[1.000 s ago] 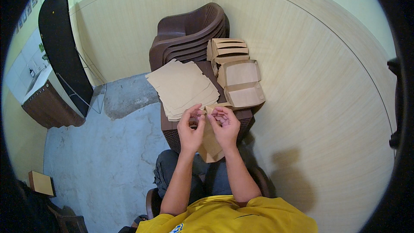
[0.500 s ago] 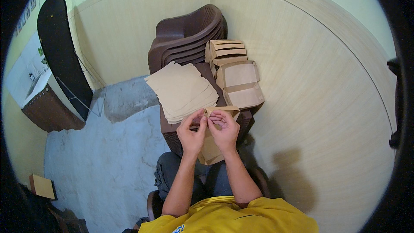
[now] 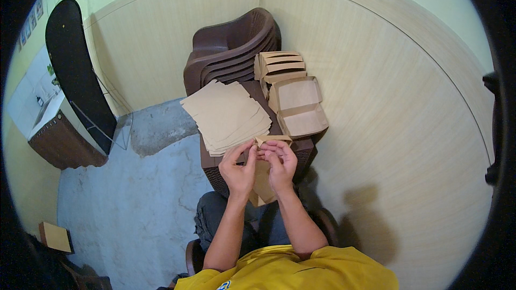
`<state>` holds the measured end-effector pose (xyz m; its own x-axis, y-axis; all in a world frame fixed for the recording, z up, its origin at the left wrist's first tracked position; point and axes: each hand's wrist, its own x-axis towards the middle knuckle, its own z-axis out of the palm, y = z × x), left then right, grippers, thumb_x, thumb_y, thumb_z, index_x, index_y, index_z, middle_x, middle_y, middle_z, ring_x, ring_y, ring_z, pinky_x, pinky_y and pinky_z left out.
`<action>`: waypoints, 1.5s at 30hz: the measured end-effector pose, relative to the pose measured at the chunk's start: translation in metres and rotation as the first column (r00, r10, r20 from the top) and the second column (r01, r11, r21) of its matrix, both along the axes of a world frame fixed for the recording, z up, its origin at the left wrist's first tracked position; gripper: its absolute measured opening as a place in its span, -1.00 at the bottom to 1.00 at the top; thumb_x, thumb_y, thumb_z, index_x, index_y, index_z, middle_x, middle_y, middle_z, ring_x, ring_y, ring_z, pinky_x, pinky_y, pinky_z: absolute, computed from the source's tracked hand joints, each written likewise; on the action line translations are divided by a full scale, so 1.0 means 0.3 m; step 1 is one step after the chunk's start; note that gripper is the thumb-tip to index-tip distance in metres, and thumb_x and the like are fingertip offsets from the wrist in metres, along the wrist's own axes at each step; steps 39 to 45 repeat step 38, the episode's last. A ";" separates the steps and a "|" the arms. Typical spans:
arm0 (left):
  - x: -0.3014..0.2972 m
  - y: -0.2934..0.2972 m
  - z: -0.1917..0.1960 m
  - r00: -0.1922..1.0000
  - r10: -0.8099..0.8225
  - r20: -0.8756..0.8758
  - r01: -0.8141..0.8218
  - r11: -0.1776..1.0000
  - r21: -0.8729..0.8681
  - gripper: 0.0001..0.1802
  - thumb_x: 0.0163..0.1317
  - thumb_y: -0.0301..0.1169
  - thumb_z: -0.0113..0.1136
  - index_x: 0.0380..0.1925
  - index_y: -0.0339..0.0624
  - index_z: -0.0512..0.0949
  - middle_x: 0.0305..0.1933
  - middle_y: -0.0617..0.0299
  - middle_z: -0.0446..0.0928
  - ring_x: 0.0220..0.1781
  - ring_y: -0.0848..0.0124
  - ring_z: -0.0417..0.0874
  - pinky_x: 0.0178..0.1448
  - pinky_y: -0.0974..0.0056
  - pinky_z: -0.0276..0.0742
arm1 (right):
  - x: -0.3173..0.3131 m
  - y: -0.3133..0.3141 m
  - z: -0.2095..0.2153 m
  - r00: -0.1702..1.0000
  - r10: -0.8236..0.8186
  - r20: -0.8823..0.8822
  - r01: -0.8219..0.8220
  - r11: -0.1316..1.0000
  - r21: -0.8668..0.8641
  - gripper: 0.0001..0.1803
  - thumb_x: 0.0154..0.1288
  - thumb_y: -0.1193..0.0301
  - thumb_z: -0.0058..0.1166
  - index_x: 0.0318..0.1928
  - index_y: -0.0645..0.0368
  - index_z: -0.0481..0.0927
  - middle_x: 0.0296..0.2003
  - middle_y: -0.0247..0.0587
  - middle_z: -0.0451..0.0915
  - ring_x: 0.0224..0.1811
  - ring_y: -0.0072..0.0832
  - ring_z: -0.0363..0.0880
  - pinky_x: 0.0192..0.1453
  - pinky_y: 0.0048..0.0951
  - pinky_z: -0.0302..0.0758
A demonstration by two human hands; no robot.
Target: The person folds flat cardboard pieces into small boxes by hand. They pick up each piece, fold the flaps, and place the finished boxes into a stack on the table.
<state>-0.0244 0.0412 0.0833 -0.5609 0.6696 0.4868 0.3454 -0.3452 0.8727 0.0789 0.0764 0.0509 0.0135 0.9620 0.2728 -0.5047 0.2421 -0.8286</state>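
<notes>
Little changing vs a second ago: left hand [image 3: 238,167] and right hand [image 3: 279,162] staying clamped on the brown paper piece [image 3: 263,177], working its top fold. It's hanging half-folded, creased, just before the flat sheet stack [image 3: 228,115].

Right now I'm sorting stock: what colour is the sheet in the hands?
Plain brown kraft sheet, held by left hand and right hand; head view.

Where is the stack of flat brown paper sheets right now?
In the head view, the stack of flat sheets lies centre-left on the dark stool, beside the folded boxes.
</notes>
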 end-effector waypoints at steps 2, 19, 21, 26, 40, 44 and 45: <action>-0.001 -0.002 -0.002 1.000 -0.004 0.022 0.004 1.000 0.009 -0.79 0.33 -0.55 0.49 -0.05 -0.29 0.84 -0.12 0.05 0.85 -0.11 0.33 0.86 0.07 0.28 0.73 | 0.001 0.003 -0.011 0.925 0.135 -0.354 -0.180 0.979 -0.096 -0.77 0.49 0.60 0.30 0.10 0.35 0.73 -0.05 -0.11 0.81 -0.06 -0.41 0.82 0.12 -0.36 0.77; 0.002 -0.030 -0.045 0.999 -0.034 0.000 0.034 0.999 0.022 -0.64 0.24 -0.63 0.53 0.07 -0.31 0.81 0.03 -0.02 0.85 0.10 0.26 0.87 0.19 0.25 0.73 | -0.013 -0.007 -0.071 0.994 0.087 -0.066 -0.096 0.983 -0.155 -0.81 0.55 0.63 0.12 0.04 0.41 0.73 -0.06 -0.12 0.75 -0.02 -0.42 0.73 0.19 -0.35 0.68; -0.002 -0.028 -0.049 0.997 -0.003 -0.072 0.008 0.998 0.069 -0.62 0.25 -0.62 0.52 0.09 -0.30 0.81 0.04 -0.02 0.85 0.10 0.25 0.88 0.20 0.24 0.73 | -0.014 0.002 -0.062 0.995 0.096 -0.028 -0.099 0.981 -0.165 -0.80 0.54 0.63 0.10 0.03 0.41 0.74 -0.07 -0.12 0.75 -0.03 -0.42 0.72 0.17 -0.37 0.67; -0.003 -0.038 -0.059 0.999 -0.025 -0.030 0.026 0.999 0.048 -0.65 0.30 -0.61 0.47 0.10 -0.31 0.80 0.03 -0.01 0.85 0.08 0.24 0.89 0.20 0.25 0.73 | -0.026 -0.001 -0.062 0.973 0.141 -0.182 -0.175 0.967 -0.185 -0.83 0.55 0.62 0.16 0.03 0.37 0.73 -0.06 -0.13 0.76 -0.02 -0.42 0.73 0.18 -0.36 0.68; -0.023 -0.039 -0.137 0.974 -0.145 0.176 0.132 0.988 0.080 -0.67 0.43 -0.56 0.41 0.18 -0.30 0.74 0.05 0.02 0.84 0.10 0.31 0.86 0.21 0.24 0.77 | -0.009 0.039 -0.136 0.907 0.329 -0.262 -0.366 0.925 -0.105 -0.81 0.54 0.65 0.22 0.10 0.32 0.72 0.02 -0.12 0.76 0.05 -0.36 0.76 0.27 -0.29 0.72; -0.023 -0.039 -0.137 0.974 -0.145 0.176 0.132 0.988 0.080 -0.67 0.43 -0.56 0.41 0.18 -0.30 0.74 0.05 0.02 0.84 0.10 0.31 0.86 0.21 0.24 0.77 | -0.009 0.039 -0.136 0.907 0.329 -0.262 -0.366 0.925 -0.105 -0.81 0.54 0.65 0.22 0.10 0.32 0.72 0.02 -0.12 0.76 0.05 -0.36 0.76 0.27 -0.29 0.72; -0.023 -0.039 -0.137 0.974 -0.145 0.176 0.132 0.988 0.080 -0.67 0.43 -0.56 0.41 0.18 -0.30 0.74 0.05 0.02 0.84 0.10 0.31 0.86 0.21 0.24 0.77 | -0.009 0.039 -0.136 0.907 0.329 -0.262 -0.366 0.925 -0.105 -0.81 0.54 0.65 0.22 0.10 0.32 0.72 0.02 -0.12 0.76 0.05 -0.36 0.76 0.27 -0.29 0.72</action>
